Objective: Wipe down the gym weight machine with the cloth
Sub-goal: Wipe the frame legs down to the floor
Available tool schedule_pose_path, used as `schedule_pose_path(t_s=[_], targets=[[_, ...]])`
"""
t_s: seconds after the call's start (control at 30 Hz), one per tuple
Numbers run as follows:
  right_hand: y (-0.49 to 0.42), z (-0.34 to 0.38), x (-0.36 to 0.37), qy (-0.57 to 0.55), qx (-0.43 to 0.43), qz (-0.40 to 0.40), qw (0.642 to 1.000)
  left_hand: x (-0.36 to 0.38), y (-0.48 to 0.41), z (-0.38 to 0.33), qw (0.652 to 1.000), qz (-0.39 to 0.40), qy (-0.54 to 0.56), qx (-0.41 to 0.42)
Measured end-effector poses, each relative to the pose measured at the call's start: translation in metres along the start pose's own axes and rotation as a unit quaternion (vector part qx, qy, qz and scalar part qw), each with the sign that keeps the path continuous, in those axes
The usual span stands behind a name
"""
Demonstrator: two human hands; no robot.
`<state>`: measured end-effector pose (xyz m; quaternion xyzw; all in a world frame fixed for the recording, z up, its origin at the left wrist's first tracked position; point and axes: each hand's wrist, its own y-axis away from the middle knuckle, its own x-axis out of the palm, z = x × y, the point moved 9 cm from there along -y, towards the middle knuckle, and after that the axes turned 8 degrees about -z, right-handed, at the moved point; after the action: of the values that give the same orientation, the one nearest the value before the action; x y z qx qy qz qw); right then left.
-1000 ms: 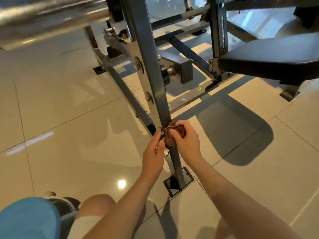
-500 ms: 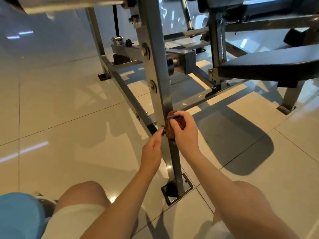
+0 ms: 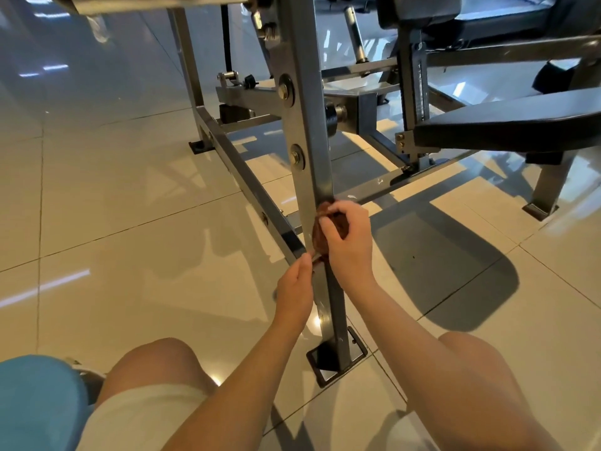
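A grey steel upright post (image 3: 310,151) of the gym weight machine rises from a floor plate (image 3: 338,359) in front of me. A small brown cloth (image 3: 320,236) is bunched against the post's lower part. My right hand (image 3: 349,242) grips the cloth, fingers curled round it, and presses it on the post. My left hand (image 3: 294,288) sits just below and left, pinching the cloth's lower end beside the post. Much of the cloth is hidden under my right hand.
A low frame rail (image 3: 247,187) runs back left from the post. A black padded seat (image 3: 510,128) juts out at the right on its own support leg (image 3: 546,187). A steel bar (image 3: 156,1) crosses overhead. My knees and a blue object (image 3: 35,402) are near the bottom. Glossy tile floor (image 3: 130,222) surrounds everything.
Both hands and the cloth have stayed at about the same spot on the post. The view has tilted up, showing more of the frame, and my right knee has come into view.
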<state>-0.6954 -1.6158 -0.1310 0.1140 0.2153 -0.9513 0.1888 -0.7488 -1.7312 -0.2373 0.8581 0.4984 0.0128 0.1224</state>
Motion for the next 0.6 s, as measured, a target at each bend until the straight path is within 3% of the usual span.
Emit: schedule_pose_path(t_s=[0.13, 0.33, 0.5, 0.6], targets=[[0.0, 0.001, 0.016, -0.001, -0.003, -0.021, 1.0, -0.001, -0.004, 0.01, 0.999, -0.001, 0.036, -0.021], [0.036, -0.045, -0.01, 0.04, 0.061, 0.016, 0.997, 0.001, 0.0, 0.004, 0.999, 0.009, 0.048, 0.006], [-0.009, 0.0, 0.003, -0.01, 0.027, -0.017, 0.999, 0.0, -0.007, 0.001, 0.999, -0.015, 0.03, 0.009], [0.005, -0.01, 0.011, -0.027, 0.035, -0.023, 0.999, 0.0, -0.006, 0.0, 1.0, -0.012, 0.015, 0.015]])
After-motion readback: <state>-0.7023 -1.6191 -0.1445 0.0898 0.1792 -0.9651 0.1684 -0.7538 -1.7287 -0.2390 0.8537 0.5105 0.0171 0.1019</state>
